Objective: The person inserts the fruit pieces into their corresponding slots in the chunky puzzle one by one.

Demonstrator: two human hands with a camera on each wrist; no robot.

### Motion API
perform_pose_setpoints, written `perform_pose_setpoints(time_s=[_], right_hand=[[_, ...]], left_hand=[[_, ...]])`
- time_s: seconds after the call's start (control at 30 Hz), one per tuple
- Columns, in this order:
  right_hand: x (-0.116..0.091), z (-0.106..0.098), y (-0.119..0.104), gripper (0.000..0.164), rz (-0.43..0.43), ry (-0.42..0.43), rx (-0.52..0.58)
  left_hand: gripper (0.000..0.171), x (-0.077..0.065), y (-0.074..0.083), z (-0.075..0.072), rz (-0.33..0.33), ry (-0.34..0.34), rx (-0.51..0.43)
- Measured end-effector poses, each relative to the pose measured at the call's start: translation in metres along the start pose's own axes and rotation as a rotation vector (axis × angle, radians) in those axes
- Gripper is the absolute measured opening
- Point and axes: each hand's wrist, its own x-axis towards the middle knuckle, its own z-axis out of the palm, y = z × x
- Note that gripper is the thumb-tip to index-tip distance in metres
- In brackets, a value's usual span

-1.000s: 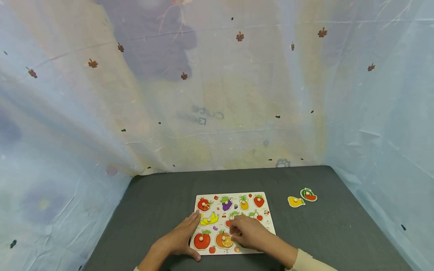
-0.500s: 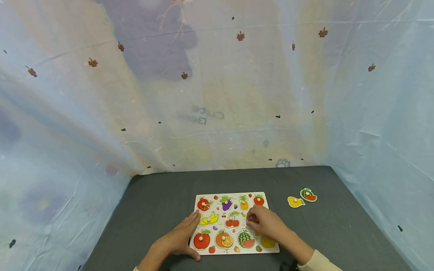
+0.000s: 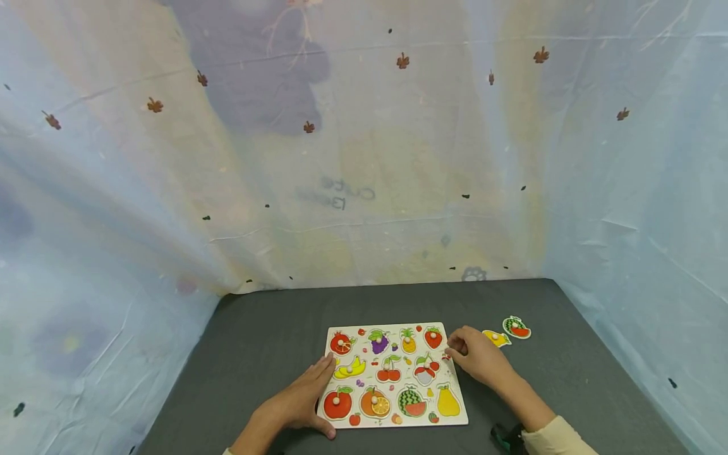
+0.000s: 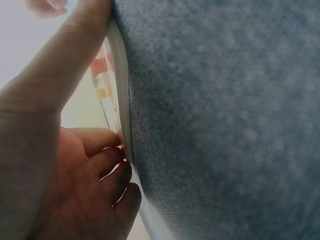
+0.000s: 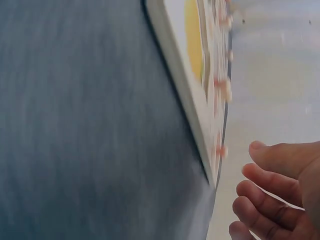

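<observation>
A white fruit puzzle board [image 3: 400,393] lies on the dark grey table, with knobbed pieces such as an apple [image 3: 338,404], an orange [image 3: 372,404] and cherries [image 3: 388,373] set in it. Its watermelon picture [image 3: 411,402] and pear picture [image 3: 447,404] show no knobs. My left hand [image 3: 304,395] rests at the board's left edge, fingers extended and thumb near the front corner. Just off the right edge hovers my right hand [image 3: 478,357], fingers loosely bent around nothing. Beyond it lie a pear piece [image 3: 498,339], partly covered by the hand, and a watermelon piece [image 3: 517,327].
A patterned curtain [image 3: 364,158] hangs behind the table [image 3: 273,328] and along both sides. Near the right sleeve, a dark object [image 3: 506,437] shows at the front. Knobs [image 5: 223,90] stick up from the board in the right wrist view.
My right hand has moved from the board's middle rightward past its right edge, uncovering the pieces and pictures there. My left hand has stayed in place.
</observation>
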Motion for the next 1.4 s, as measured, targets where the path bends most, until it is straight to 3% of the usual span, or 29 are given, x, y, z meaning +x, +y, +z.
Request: perform_pose_setpoints(time_s=[0.27,0.57,1.0,1.4], right_hand=[[0.004,-0.024,0.033,0.009,0.012,0.08,-0.035],[0.004,-0.05,0.063,0.017,0.085,0.153,-0.051],[0.006,-0.067,0.102,0.023,0.143,0.158,-0.059],[0.008,-0.074,0.133,0.032,0.185,0.105,-0.085]], left_hand=[[0.142,-0.002,0.002,0.0,0.009,0.006,-0.007],[0.141,-0.001,0.003,-0.001,0.003,0.0,-0.018],[0.141,-0.002,0.004,-0.001,0.005,0.002,-0.01],[0.141,-0.001,0.003,-0.001,-0.004,-0.007,-0.016]])
